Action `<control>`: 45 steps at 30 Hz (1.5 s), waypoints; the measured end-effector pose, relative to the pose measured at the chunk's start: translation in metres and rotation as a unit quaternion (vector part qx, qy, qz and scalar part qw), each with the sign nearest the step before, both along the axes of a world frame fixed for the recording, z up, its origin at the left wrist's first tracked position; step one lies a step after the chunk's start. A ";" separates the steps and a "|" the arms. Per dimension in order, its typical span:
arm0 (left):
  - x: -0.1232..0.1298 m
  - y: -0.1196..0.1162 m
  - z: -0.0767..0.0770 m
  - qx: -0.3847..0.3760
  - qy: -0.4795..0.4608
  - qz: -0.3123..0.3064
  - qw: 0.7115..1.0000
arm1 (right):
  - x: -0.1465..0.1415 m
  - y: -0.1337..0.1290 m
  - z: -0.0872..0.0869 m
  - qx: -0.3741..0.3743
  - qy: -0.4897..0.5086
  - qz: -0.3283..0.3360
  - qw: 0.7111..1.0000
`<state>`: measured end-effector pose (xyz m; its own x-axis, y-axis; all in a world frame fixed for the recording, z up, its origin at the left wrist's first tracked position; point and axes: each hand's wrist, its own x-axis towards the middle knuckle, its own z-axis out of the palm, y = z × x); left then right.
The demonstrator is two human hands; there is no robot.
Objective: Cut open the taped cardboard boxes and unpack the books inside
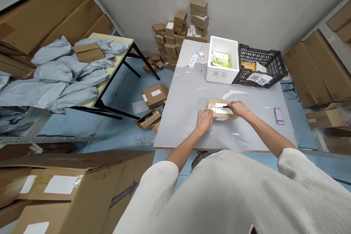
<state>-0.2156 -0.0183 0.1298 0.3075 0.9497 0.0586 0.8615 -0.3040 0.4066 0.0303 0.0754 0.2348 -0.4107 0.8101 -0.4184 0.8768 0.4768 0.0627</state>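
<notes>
A small brown cardboard box [222, 115] with white labels lies on the grey table [181, 117] in front of me. My right hand [238, 108] is closed around a yellow and black cutter [225, 107], whose thin blade reaches left over the box top. At the box's left end rests my left hand [204, 119], its fingers apart and touching the cardboard, with a ring on one finger. Clear film or tape shows beside that end of the box.
Behind the box stand a white foam bin [219, 75] and a black crate [261, 80]. A power strip [193, 61] lies back left, a phone [279, 116] at right. Grey parcels [55, 73] cover the left table; a large carton [101, 190] stands at lower left.
</notes>
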 end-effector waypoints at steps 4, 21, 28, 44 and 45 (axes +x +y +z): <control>0.007 0.004 -0.001 -0.010 0.011 0.014 1.000 | 0.017 -0.001 0.002 -0.001 -0.003 0.001 1.000; 0.029 0.013 -0.010 -0.019 0.070 0.035 0.997 | 0.100 -0.012 -0.001 -0.001 -0.004 -0.019 1.000; 0.042 0.015 -0.004 -0.046 0.079 0.025 0.996 | 0.146 -0.024 -0.002 0.002 -0.007 -0.034 0.999; 0.103 0.043 0.011 -0.058 0.070 -0.099 0.991 | 0.236 -0.034 -0.014 -0.004 0.136 -0.169 0.976; 0.112 0.049 0.013 -0.071 0.078 -0.111 0.988 | 0.237 -0.035 -0.018 -0.010 0.150 -0.175 0.973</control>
<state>-0.1040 0.0302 0.1428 0.5046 0.8526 -0.1360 0.8355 -0.4426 0.3258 0.2670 0.0406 0.2164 -0.2165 0.9153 -0.3398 0.9632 0.1434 -0.2274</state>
